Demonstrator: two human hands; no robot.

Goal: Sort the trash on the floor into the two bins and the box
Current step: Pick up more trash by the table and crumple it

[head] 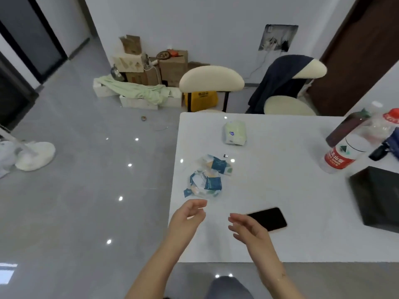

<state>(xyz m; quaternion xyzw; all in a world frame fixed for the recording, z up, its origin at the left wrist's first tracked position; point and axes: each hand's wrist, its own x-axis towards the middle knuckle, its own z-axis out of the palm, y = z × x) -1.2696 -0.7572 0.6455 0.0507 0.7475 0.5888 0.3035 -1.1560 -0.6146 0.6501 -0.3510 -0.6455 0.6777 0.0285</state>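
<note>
Nearest the camera, the bare left hand (187,214) and bare right hand (248,228) are both raised over the near edge of the white rectangular table (280,190). Both hold nothing. The left hand's fingers are loosely curled, thumb and forefinger close together but with nothing between them. The right hand's fingers are relaxed and slightly bent, palm turned inward. The forearms reach up from the bottom of the view, converging toward the table corner.

Just beyond the right hand lies a black flat smartphone (268,219). Just past the left hand sits a small heap of crumpled blue, white and yellow wrappers under clear plastic film (206,182), with a second similar crumpled wrapper (218,165) beside it. Further on is a pale green soft pack of tissues (235,133), and at the right edge a clear plastic water bottle with a red label (343,154) and a black box (380,197).

As for progress, my judgement is that sorting has hardly started, or that this is a pause in it: neither the bins nor the sorting box can be identified in view. On the grey glossy floor (86,190), the only loose bits visible are a small round object (143,118) and a thin wire-like scrap (162,128) far off near a stack of brown cardboard boxes (155,65); both are too small to identify.
</note>
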